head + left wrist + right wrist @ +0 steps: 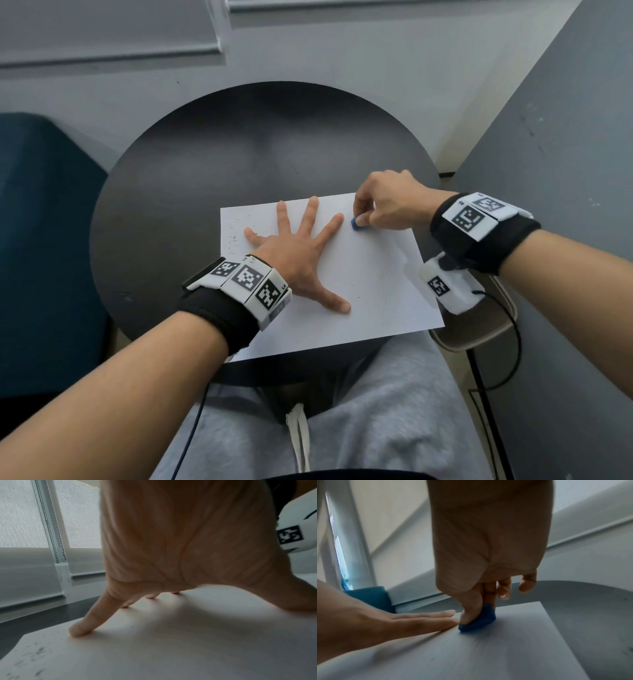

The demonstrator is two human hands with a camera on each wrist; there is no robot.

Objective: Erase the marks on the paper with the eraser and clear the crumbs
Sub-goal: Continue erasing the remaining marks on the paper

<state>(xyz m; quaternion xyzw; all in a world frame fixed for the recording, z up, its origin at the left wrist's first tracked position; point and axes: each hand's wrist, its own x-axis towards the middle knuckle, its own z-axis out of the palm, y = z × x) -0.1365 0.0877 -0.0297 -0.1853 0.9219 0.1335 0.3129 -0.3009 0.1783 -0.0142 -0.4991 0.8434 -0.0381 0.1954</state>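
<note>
A person's lap in grey trousers was seen nearest, with both forearms reaching forward over a round dark table [164,178]. Black straps with white marker blocks were worn on each wrist.

A white paper [370,291] lay flat on the near part of the table, its near edge overhanging slightly. The left hand [294,253] was pressed flat on the paper's middle, fingers straight and spread wide, thumb toward the near side; nothing was held in it. In the left wrist view the fingertips [78,630] were seen touching the sheet.

Just beyond the left forefinger, near the paper's far right corner, a small blue eraser [357,222] was pinched in the right hand [387,202] between thumb and forefinger, its lower edge set against the paper. The remaining fingers were curled loosely above it.

Dark crumbs [234,233] were scattered over the paper's far left corner, not yet cleared. No marks could be made out clearly beside the eraser.

The paper was judged light, thin and easily creased or slid, so it was best pinned flat close to the rubbing spot. The eraser appeared small, soft and grippy, best held low at its sides. The crumbs would likely be light and loose, and could be brushed off with a flat hand.

A blue chair stood at the left, grey walls beyond.
</note>
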